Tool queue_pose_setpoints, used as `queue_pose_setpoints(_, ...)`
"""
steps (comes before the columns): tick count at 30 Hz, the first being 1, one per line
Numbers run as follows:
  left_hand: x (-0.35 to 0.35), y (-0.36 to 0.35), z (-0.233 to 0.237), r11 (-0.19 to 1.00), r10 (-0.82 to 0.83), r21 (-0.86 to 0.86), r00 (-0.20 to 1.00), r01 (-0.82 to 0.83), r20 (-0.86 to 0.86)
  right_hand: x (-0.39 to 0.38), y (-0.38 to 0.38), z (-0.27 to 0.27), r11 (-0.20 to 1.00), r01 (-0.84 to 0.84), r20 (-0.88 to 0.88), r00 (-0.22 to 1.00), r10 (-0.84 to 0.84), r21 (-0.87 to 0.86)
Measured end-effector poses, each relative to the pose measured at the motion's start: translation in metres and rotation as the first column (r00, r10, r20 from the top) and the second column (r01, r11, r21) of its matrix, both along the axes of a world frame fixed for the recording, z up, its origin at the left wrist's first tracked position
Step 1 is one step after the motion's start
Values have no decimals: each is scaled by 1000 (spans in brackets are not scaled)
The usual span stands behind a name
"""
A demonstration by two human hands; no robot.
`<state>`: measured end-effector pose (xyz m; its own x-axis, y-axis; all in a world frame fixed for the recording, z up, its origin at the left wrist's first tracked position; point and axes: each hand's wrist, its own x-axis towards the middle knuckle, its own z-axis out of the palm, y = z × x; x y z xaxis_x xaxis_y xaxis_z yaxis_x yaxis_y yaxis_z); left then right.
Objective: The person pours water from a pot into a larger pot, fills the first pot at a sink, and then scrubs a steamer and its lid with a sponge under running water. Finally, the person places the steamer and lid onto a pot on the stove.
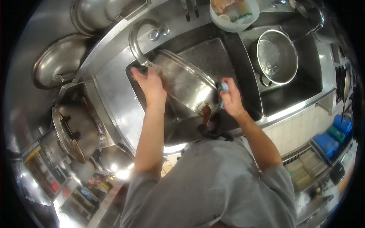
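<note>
A large steel pan lies tilted on its side in the left sink basin, its dark handle pointing toward my body. My left hand is at the pan's left end, right below the tap spout; its thumb stands apart from its somewhat blurred fingers. On the other side, my right hand grips a green and pale sponge close against the pan's right edge.
In the right basin stands a steel pot with liquid inside. A white tub of cleaning items sits behind the divider. Large lids lean at the left, above a lidded pot. Blue containers stand low at right.
</note>
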<state>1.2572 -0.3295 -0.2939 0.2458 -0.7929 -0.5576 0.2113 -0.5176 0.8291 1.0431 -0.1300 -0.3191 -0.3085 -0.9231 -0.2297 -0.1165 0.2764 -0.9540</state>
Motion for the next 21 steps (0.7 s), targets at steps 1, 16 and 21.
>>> queue_pose_setpoints(1,-6,1,1,906,29,-327,731,269,681,-1,-2,0,1000,13,-14,1000,-13,-11)
queue_pose_setpoints(16,-31,104,103,-749,-434,14,-507,662,744,-4,-4,1,999,17,-57,998,-19,-29)
queue_pose_setpoints(21,-35,108,79,-791,-127,119,-352,600,927,-5,-9,3,992,103,72,991,-109,75)
